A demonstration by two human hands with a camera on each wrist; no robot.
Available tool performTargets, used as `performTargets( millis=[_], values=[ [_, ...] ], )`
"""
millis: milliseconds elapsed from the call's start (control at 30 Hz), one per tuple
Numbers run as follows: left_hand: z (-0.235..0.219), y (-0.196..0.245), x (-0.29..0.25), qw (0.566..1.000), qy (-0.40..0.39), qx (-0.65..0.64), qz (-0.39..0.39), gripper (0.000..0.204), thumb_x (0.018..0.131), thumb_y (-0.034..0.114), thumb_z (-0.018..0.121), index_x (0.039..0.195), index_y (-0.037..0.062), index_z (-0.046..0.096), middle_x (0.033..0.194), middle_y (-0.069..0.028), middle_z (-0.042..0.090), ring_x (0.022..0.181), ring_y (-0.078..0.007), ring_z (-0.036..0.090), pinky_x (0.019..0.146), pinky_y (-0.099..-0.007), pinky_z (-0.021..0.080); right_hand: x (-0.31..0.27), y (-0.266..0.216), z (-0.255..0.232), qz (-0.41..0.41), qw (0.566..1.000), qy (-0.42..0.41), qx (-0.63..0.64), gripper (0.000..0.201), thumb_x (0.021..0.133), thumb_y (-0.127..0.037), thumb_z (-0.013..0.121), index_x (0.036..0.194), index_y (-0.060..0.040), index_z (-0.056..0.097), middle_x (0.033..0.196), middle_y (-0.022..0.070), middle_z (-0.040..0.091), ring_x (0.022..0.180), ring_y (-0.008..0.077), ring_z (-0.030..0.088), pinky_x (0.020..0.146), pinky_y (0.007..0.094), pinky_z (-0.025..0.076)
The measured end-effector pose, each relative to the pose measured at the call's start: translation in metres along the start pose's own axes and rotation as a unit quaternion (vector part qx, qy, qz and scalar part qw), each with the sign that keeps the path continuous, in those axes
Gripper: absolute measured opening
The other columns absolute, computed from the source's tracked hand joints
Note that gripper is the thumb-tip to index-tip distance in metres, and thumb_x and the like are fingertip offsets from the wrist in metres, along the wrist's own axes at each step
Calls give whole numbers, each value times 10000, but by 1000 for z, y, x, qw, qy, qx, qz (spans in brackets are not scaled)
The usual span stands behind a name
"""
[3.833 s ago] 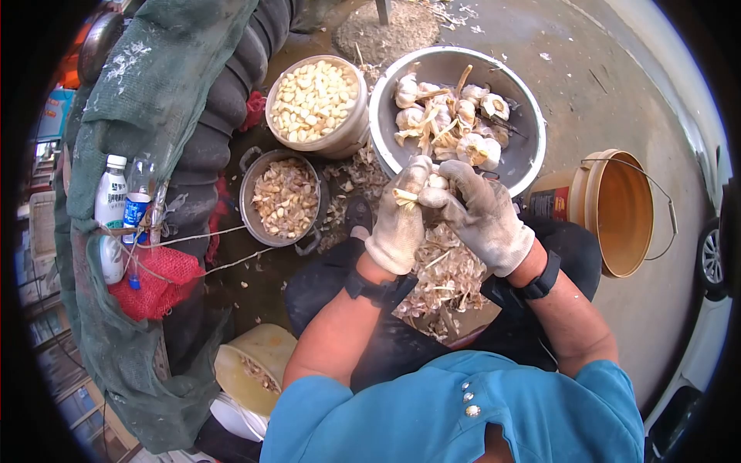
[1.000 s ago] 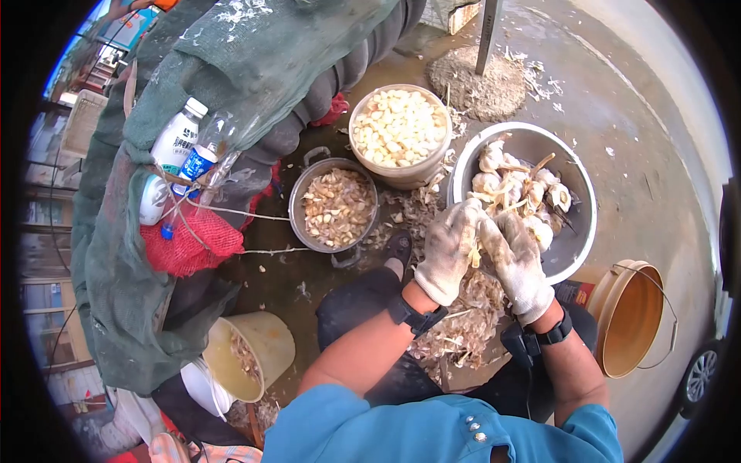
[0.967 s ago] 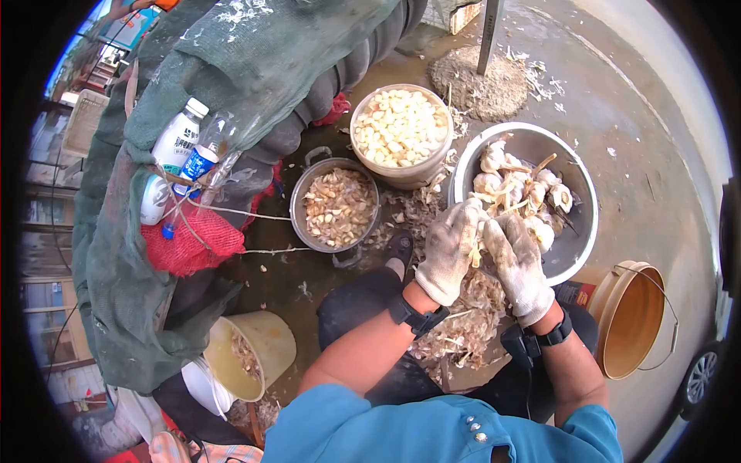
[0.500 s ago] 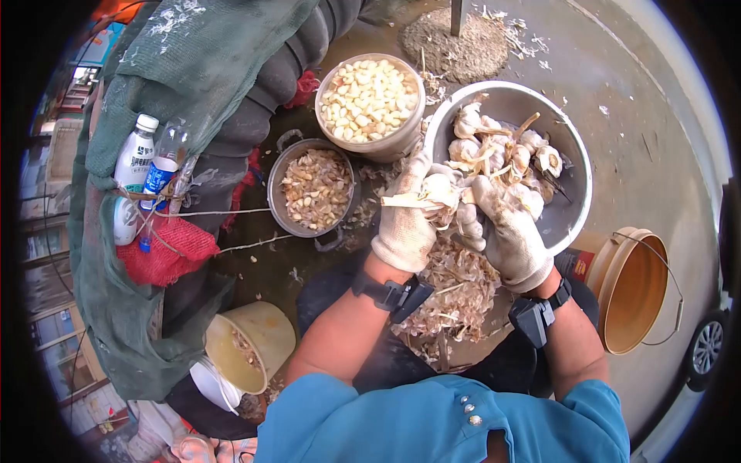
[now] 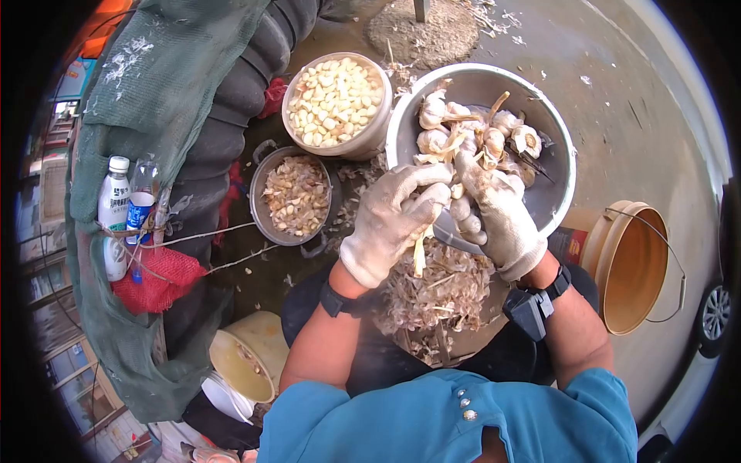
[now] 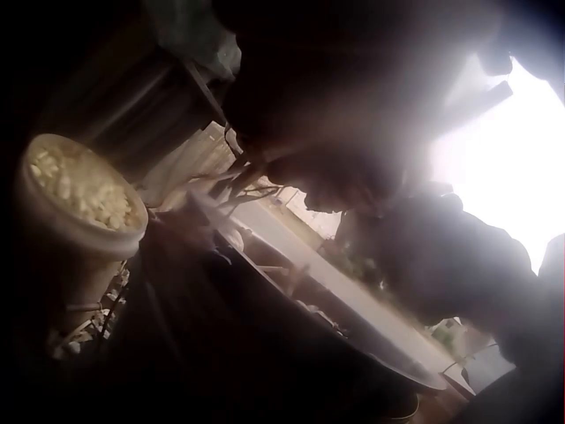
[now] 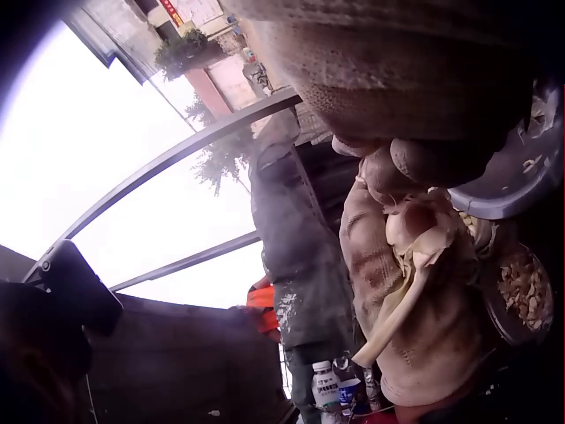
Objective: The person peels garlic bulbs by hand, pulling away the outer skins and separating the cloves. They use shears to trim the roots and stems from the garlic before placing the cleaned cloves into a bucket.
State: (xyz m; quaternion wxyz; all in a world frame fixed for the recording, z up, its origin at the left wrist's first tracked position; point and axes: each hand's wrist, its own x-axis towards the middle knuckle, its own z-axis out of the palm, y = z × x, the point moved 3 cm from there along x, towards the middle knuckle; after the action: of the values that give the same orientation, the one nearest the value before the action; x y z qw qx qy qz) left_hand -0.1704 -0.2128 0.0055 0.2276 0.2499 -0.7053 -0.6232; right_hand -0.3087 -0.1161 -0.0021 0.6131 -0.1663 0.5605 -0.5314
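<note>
Both hands wear off-white work gloves and meet in front of the metal basin [image 5: 570, 174]. My left hand [image 5: 390, 224] grips a garlic bulb [image 7: 417, 223], its pale stalk [image 5: 419, 255] sticking out below the fingers. The right wrist view has the bulb lying in the left palm, the stalk slanting down. My right hand [image 5: 500, 212] presses curled fingers and thumb on the bulb from the other side. Most of the bulb is hidden by gloves in the head view. More garlic bulbs [image 5: 527, 142] with dry stalks lie in the basin behind. The left wrist view is dark and blurred.
A bucket [image 5: 359, 147] of peeled cloves and a two-handled pot [image 5: 329, 193] of cloves stand left of the basin. Garlic skins [image 5: 440, 289] heap between the knees. A tan bucket [image 5: 629, 262] lies tipped at right; a cream bucket [image 5: 270, 339] is at lower left.
A second ago both hands were at the basin's near edge. Half a second ago the bulb lay across the left hand, stalk pointing left; now that hand has turned and the stalk points down.
</note>
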Motion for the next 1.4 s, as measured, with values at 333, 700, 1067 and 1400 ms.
performTargets(
  millis=[333, 700, 1067, 1400],
  values=[
    [13, -10, -3, 961, -21, -193, -197, 254, 904, 156, 622, 1077, -30, 606, 882, -50, 611, 675, -86, 545, 594, -236, 459, 1, -13, -1, -45, 993, 67, -88, 319, 970, -246, 587, 1212, -47, 644, 821, -11, 645, 644, 45, 544, 577, 207, 449],
    [13, -13, -4, 967, -88, -150, -187, 250, 924, 213, 602, 1035, -12, 600, 785, 0, 530, 631, -70, 484, 563, -227, 409, 5, -6, -5, -187, 918, 62, -345, 112, 914, -151, 630, 928, -40, 624, 795, 145, 627, 711, 235, 609, 641, 351, 470],
    [16, -1, -10, 913, -108, -300, -256, 313, 916, 252, 583, 1073, -17, 617, 816, -13, 593, 611, -60, 503, 532, -202, 396, 2, 17, -12, -169, 889, 3, -426, 236, 933, -148, 567, 1130, -21, 588, 990, 194, 639, 920, 345, 623, 787, 405, 488],
    [14, -15, -11, 952, -80, -238, -175, 188, 973, 235, 569, 1003, 50, 583, 752, 33, 532, 648, -38, 515, 564, -215, 428, 6, 8, 0, -80, 983, 30, -160, 249, 980, -276, 588, 892, -44, 573, 728, -17, 525, 682, 61, 484, 567, 251, 418]
  ],
)
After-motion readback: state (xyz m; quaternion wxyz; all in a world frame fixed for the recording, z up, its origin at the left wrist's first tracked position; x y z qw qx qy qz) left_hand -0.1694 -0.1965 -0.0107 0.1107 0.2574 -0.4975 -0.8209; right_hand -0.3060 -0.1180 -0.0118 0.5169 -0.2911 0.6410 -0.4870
